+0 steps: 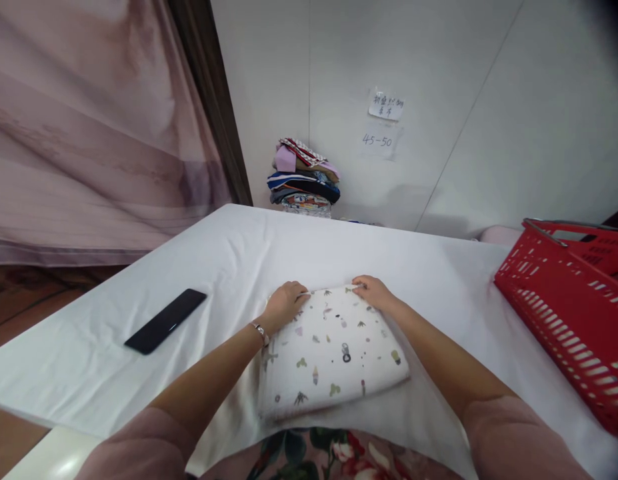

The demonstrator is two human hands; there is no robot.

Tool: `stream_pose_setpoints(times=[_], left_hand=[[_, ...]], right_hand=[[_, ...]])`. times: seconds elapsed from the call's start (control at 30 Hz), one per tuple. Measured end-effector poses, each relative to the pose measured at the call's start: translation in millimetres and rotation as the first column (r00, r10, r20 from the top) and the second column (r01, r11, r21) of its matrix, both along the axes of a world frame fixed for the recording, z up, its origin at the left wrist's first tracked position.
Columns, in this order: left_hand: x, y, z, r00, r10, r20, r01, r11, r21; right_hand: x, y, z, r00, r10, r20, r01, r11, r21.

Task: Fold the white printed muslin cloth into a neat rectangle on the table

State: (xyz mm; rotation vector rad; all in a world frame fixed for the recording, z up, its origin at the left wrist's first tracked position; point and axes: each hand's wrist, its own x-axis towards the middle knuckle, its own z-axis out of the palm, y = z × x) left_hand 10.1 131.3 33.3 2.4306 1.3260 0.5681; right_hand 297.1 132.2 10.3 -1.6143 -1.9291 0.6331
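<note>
A folded white cloth (333, 353) printed with small green, grey and brown plant motifs lies flat in front of me on the white-covered table (229, 260). At its far left corner, my left hand (287, 303) pinches the edge between thumb and fingers. My right hand (373, 292) grips the far right corner of the same cloth in a similar pinch. Both hands rest close to the table. A bracelet (261, 333) circles my left wrist.
To the left lies a black phone (166, 321). A red plastic basket (569, 313) stands at the right edge. Behind the table is a stack of folded fabrics (305, 175) against the wall, below paper notes (379, 141). A pink curtain (99, 133) hangs at left.
</note>
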Motion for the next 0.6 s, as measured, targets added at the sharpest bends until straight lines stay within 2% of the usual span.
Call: stream_pose_setpoints(times=[0.2,0.37,0.5,0.6], left_hand=[[2,1,-2.5,0.996,0.079,-0.027,-0.08,0.996,-0.028],[3,3,-1.3,0.988,0.151,-0.037,-0.155,0.983,-0.102],[9,3,6.3,0.997,0.065,-0.044,-0.064,0.998,0.008],[17,2,9.6,0.996,-0.005,-0.094,0.01,0.999,0.051]], right_hand=[[-3,3,-2.3,0.999,-0.023,-0.032,0.023,1.0,0.002],[-8,0,4.7,1.0,0.011,0.003,-0.011,0.999,0.032],[-17,-2,11.0,0.981,0.183,0.067,-0.191,0.972,0.137],[-22,-1,11.2,0.961,0.251,0.119,-0.267,0.952,0.15]])
